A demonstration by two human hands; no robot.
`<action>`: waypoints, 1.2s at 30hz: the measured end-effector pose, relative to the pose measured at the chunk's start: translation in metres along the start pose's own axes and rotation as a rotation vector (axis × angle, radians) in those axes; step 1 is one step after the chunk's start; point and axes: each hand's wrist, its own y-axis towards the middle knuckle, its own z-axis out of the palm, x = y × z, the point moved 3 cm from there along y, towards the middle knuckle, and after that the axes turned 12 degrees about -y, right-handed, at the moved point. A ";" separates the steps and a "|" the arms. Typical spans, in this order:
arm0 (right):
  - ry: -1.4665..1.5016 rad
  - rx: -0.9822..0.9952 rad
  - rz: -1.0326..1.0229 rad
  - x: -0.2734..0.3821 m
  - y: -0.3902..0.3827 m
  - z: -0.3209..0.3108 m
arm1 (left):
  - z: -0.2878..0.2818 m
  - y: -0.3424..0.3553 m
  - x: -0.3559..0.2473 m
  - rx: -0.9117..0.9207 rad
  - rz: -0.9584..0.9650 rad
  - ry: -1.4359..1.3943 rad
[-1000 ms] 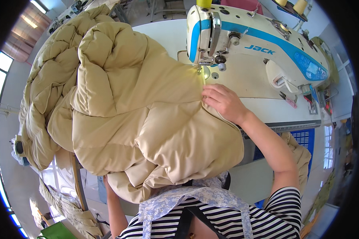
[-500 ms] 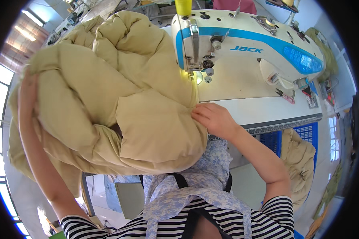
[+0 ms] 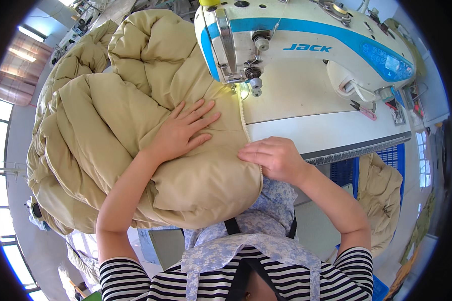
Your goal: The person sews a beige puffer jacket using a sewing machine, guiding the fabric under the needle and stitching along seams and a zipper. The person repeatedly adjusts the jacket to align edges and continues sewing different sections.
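Observation:
A puffy tan padded jacket (image 3: 100, 145) lies heaped over the left of the sewing table and hangs over its front edge. Along its right edge runs a pale zipper (image 3: 244, 118), which leads up under the needle area of a white and blue sewing machine (image 3: 306, 35). My left hand (image 3: 183, 130) rests flat on the fabric just left of the zipper, fingers spread. With thumb and fingers pinched together, my right hand (image 3: 273, 156) grips the jacket's zippered edge nearer to me. The machine's lamp lights the spot by the presser foot.
Pink-handled snips (image 3: 365, 111) lie on the table (image 3: 306, 131) under the machine's arm. A ruler strip (image 3: 356, 148) runs along the table's front edge. Below right, a blue crate (image 3: 394, 155) holds more tan padded fabric (image 3: 376, 195). Windows line the left side.
My left hand has come from the jacket's far left side onto the fabric beside the zipper. The raised folds on the left have settled. My right hand has shifted slightly toward me along the edge.

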 end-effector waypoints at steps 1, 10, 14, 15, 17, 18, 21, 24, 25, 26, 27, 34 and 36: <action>-0.033 -0.003 -0.020 0.002 0.000 0.000 | -0.002 0.003 -0.009 -0.005 0.040 -0.027; 0.052 -0.032 0.052 0.003 0.025 -0.012 | 0.023 0.010 -0.099 -0.208 -0.016 -0.321; 0.195 -0.205 0.239 -0.001 0.021 -0.007 | 0.022 0.002 -0.075 -0.177 -0.010 -0.268; 0.213 -0.219 0.351 -0.002 0.020 -0.002 | 0.015 -0.001 -0.063 -0.288 -0.174 -0.556; 0.098 -0.187 0.481 -0.002 0.013 0.001 | 0.005 -0.012 -0.039 -0.363 -0.599 -1.081; -0.013 -0.129 0.464 0.004 0.013 0.005 | -0.001 -0.014 -0.031 -0.412 -0.631 -1.224; 0.010 0.087 0.499 0.020 0.022 0.022 | -0.012 -0.018 -0.014 -0.472 -0.777 -1.464; 0.054 -0.016 0.497 0.030 0.039 0.036 | -0.011 -0.018 -0.004 -0.506 -0.816 -1.627; 0.027 -0.021 0.480 0.030 0.044 0.041 | -0.010 -0.016 -0.003 -0.498 -0.794 -1.702; 0.000 -0.019 0.454 0.030 0.046 0.045 | -0.010 -0.015 -0.003 -0.505 -0.800 -1.715; 0.080 0.026 0.464 0.029 0.048 0.051 | -0.010 -0.014 -0.003 -0.508 -0.839 -1.701; 0.942 -0.087 0.643 0.045 0.073 0.074 | -0.039 0.022 -0.020 -0.222 -0.610 -1.118; 1.015 -0.009 0.600 0.057 0.073 0.064 | -0.037 0.032 -0.032 0.009 -0.473 -0.802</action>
